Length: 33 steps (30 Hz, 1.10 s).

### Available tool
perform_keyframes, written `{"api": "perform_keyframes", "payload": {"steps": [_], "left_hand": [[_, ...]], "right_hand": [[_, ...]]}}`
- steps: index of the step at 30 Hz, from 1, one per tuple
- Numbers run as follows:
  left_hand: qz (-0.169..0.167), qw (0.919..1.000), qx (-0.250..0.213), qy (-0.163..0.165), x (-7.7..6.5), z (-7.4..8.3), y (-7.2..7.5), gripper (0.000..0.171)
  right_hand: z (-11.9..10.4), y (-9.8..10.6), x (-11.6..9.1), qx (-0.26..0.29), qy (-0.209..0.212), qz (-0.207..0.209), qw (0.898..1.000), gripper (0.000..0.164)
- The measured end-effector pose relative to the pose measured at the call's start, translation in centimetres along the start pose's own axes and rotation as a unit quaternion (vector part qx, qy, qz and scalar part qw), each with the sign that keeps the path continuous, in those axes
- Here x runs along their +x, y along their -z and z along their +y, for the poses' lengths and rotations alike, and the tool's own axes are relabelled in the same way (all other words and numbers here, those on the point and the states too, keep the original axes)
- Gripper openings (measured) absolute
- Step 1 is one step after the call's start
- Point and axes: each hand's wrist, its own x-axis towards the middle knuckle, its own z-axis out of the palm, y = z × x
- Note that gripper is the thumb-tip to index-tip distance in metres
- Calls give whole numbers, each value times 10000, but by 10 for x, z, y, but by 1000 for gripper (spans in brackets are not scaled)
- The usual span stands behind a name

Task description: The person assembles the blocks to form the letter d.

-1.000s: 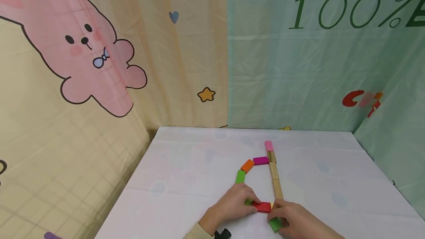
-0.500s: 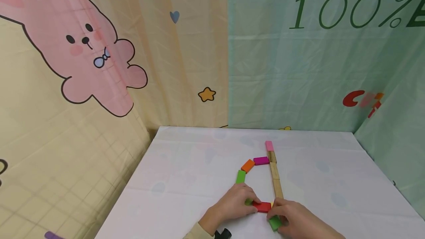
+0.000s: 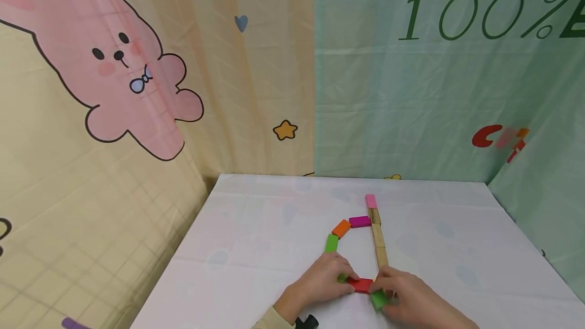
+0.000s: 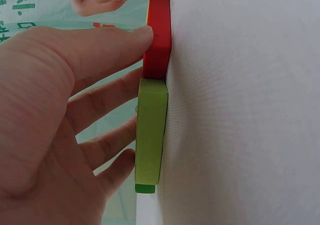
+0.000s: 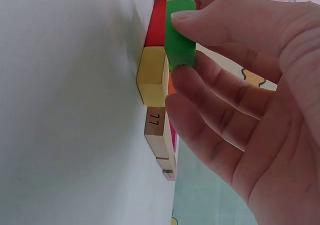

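Note:
My left hand steadies a red block on the white table, thumb on its near face and fingers behind it. Against the red block's left end stands a light green block, mostly covered by the hand in the head view. My right hand pinches a bright green block between thumb and fingers. It is raised off the table, close to the red block's right end. Just beside it, a yellow block touches the red one, and the right fingertips hang near its top.
Beyond the left hand, green, orange and magenta blocks curve toward a straight row of wooden blocks. A pink block ends that row. Printed curtains enclose the table.
My right hand has shifted slightly away from me, carrying the bright green block closer beside the red block's end. The left hand and the other blocks have stayed in place.

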Motion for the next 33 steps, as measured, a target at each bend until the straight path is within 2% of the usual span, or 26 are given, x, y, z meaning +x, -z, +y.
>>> {"api": "perform_keyframes", "payload": {"steps": [5,12,20,27,33], "left_hand": [[-13,10000,-60,29,-1,-1,-1,19],[-32,9999,-98,117,-1,1,0,19],[-37,10000,-41,39,-1,1,-1,19],[-15,10000,-30,71,-1,0,-2,19],[-35,9999,-59,133,-1,1,0,19]], "right_hand": [[4,4,1,-79,119,214,9997,33],[9,7,3,-102,-197,510,9985,30],[15,12,0,-262,-290,850,9956,34],[19,14,0,-292,-734,1047,9914,34],[21,14,-1,-315,-883,1102,9895,35]]}}
